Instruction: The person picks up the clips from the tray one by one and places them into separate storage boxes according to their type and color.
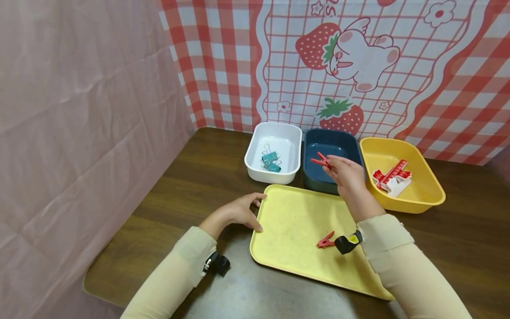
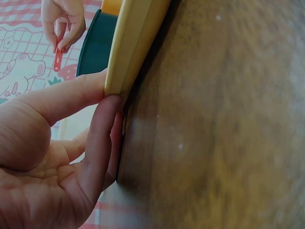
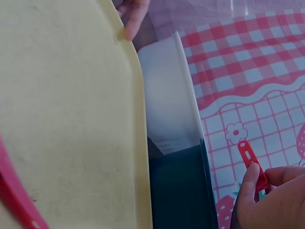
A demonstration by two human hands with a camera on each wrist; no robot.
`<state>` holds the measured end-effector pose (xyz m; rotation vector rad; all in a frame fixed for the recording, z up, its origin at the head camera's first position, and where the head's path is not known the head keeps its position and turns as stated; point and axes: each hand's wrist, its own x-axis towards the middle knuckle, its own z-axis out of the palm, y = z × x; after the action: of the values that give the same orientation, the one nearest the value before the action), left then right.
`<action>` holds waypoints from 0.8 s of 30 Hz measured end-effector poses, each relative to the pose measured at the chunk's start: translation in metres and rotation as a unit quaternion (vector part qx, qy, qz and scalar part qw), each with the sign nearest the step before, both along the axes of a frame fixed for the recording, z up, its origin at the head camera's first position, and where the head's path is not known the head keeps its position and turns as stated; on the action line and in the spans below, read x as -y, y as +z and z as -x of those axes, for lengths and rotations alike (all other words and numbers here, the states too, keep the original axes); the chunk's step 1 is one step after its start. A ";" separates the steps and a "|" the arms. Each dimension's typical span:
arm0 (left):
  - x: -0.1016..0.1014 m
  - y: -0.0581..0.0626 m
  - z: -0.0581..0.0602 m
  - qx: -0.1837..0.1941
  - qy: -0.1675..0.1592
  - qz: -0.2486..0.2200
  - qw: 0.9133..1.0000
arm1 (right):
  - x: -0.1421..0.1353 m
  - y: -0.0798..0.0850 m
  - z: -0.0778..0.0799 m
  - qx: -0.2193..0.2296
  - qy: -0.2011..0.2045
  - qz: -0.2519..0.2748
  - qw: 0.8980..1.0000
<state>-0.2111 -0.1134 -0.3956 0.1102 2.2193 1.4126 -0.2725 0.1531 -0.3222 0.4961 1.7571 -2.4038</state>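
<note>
Over the dark blue bin (image 1: pixel 314 177), my right hand (image 1: pixel 347 175) pinches a red clothespin (image 1: pixel 320 160) between thumb and fingers. The right wrist view shows this clothespin (image 3: pixel 249 155) jutting from the fingertips. My left hand (image 1: pixel 238 210) holds the left edge of the yellow tray (image 1: pixel 292 221). In the left wrist view, thumb and fingers (image 2: pixel 102 129) meet at the tray's rim (image 2: pixel 125 52). A second red clothespin (image 1: pixel 326 240) lies on the tray, left of my right wrist; part of it shows large and blurred in the right wrist view.
A white bin (image 1: pixel 272 177) with teal binder clips (image 1: pixel 272 161) stands left of the dark blue one. On the right, a yellow bin (image 1: pixel 424 188) contains red and white clips (image 1: pixel 392 178). Behind the bins hangs a checked cloth (image 1: pixel 227 66). All stand on a wooden table (image 1: pixel 171 212).
</note>
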 end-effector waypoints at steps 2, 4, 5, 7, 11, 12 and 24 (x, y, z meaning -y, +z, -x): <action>0.000 0.000 0.000 0.000 0.000 -0.002 1.000 | 0.000 0.000 0.003 0.001 -0.010 0.011 1.000; 0.000 0.000 0.000 -0.001 0.000 -0.003 1.000 | -0.001 0.000 0.006 0.003 -0.018 0.024 1.000; 0.000 0.000 0.000 -0.002 -0.001 -0.002 1.000 | -0.001 0.000 0.008 0.000 -0.019 0.031 0.999; 0.000 0.000 0.000 -0.003 -0.001 -0.002 1.000 | -0.002 0.000 0.010 -0.010 -0.017 0.041 0.999; 0.000 -0.001 -0.001 -0.004 -0.002 -0.002 1.000 | -0.004 -0.003 0.014 -0.044 -0.001 0.054 0.998; 0.000 -0.001 -0.001 -0.004 -0.002 -0.002 1.000 | -0.005 -0.004 0.015 -0.055 0.002 0.051 0.997; 0.001 -0.001 0.000 -0.001 -0.008 -0.006 1.000 | -0.015 -0.011 0.013 -0.079 0.007 0.085 0.993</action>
<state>-0.2112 -0.1144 -0.3961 0.1313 2.2072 1.4174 -0.2854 0.1682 -0.3334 0.2784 1.5843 -2.6169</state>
